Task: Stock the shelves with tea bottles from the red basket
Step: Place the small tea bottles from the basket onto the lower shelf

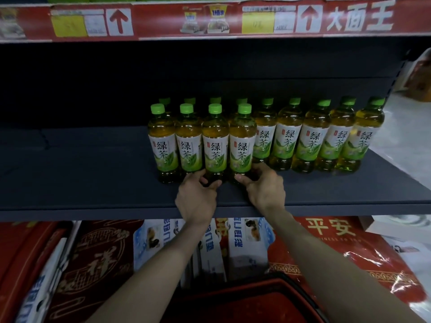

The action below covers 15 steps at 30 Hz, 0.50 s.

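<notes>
Several green tea bottles with green caps stand upright in rows on the dark shelf (93, 183). My left hand (198, 197) grips the base of one front-row bottle (215, 141). Beside it, my right hand (263, 187) grips the base of the neighbouring bottle (242, 141). Both bottles stand on the shelf, touching each other. Two more front bottles (163, 141) stand to their left, and a longer row (312, 136) runs to the right. The red basket (245, 299) is below, at the bottom edge, and I cannot see what it holds.
The left half of the shelf is bare. A red price strip (210, 19) with tags runs along the shelf above. Under the shelf lie red gift boxes (98, 264) and blue-and-white cartons (247, 243). Plastic-wrapped goods (415, 75) sit at the far right.
</notes>
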Tool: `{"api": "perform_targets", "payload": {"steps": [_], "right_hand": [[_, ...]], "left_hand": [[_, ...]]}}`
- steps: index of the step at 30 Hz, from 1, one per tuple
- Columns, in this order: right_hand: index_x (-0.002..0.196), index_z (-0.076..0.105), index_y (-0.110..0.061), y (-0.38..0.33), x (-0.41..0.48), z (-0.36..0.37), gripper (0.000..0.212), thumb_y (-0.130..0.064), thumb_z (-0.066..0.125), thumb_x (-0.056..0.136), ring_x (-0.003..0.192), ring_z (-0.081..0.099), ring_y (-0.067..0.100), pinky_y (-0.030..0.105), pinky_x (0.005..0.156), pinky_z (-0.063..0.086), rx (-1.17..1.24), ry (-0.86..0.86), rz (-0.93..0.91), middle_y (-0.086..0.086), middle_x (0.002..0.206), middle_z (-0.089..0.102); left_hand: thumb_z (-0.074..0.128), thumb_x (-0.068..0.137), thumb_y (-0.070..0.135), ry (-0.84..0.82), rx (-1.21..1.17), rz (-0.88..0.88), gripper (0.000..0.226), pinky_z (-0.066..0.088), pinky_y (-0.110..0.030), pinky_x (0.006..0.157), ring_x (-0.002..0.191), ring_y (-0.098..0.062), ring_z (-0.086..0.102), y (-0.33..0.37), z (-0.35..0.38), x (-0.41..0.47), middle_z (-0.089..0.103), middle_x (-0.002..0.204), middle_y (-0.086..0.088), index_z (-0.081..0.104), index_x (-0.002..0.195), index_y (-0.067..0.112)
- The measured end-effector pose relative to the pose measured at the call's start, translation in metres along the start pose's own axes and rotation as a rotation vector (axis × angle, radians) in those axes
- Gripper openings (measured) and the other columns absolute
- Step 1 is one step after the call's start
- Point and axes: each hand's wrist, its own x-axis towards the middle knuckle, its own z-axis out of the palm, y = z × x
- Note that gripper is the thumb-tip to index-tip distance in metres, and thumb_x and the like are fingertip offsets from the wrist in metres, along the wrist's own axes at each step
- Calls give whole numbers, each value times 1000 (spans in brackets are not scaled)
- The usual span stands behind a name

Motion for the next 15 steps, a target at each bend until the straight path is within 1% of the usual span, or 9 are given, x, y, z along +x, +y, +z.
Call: {"api": "perform_targets", "payload": {"steps": [2, 5, 9, 11, 13, 15], "right_hand": [[126, 67, -28, -1, -2, 0, 56, -57, 80, 81, 118, 65, 28, 45, 97, 54, -7, 3, 6, 2, 125, 72], [125, 66, -29, -3, -4, 0, 55, -59, 79, 81, 118, 65, 27, 44, 97, 54, -14, 0, 17, 1, 125, 72], [131, 61, -24, -8, -9, -1, 54, -52, 76, 88, 121, 63, 29, 43, 97, 54, -41, -33, 6, 4, 128, 70], [136, 59, -20, -9, -12, -4, 52, -43, 75, 92, 124, 62, 30, 39, 100, 51, -44, -84, -31, 6, 132, 69], [139, 59, -18, -9, -17, -9, 48, -34, 72, 95, 127, 61, 28, 30, 101, 46, -32, -138, -70, 7, 134, 68], [137, 61, -18, -9, -28, -15, 42, -30, 69, 98, 124, 62, 26, 24, 98, 43, -8, -155, -101, 5, 131, 69]], "left_hand": [[86, 82, 44, 14, 19, 1, 44, 55, -37, 80, 91, -15, 65, 1, 1, -2, 66, 97, 12, 74, 122, 29], [85, 82, 46, 17, 26, -3, 48, 56, -39, 82, 95, -15, 67, 2, 1, -4, 68, 101, 12, 73, 126, 30], [84, 82, 47, -33, -3, -21, 53, 56, -36, 85, 97, -13, 65, 2, -3, -4, 67, 102, 13, 71, 130, 28], [84, 82, 47, -91, -65, -39, 59, 53, -31, 86, 99, -11, 63, 4, -10, -2, 66, 103, 14, 68, 136, 28], [85, 83, 44, -152, -177, -78, 65, 47, -24, 89, 101, -8, 62, 8, -18, 1, 67, 103, 13, 62, 143, 29], [87, 83, 39, -172, -271, -89, 68, 50, -25, 98, 102, -8, 65, 10, -28, -1, 68, 99, 15, 60, 144, 28]]}}
